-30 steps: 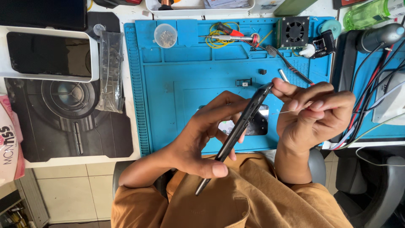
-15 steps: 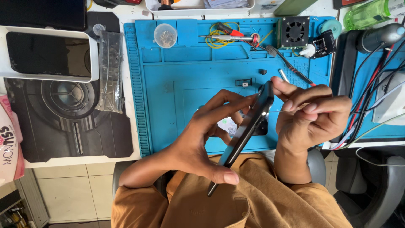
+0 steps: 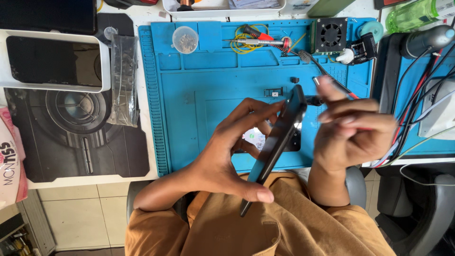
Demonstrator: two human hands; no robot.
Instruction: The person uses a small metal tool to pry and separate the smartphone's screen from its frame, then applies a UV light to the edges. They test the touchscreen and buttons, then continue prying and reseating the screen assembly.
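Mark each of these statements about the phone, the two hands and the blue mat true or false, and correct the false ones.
1. The left hand holds the dark phone edge-on to the camera. True.
2. The phone lies flat on the blue mat. False: it is lifted and tilted above the mat.
3. The right hand is beside the phone's upper end, fingers curled. True.
4. The small round container sits on the speaker-patterned pad. False: it sits in a compartment at the mat's top.
5. A small black fan stands at the mat's top right. True.
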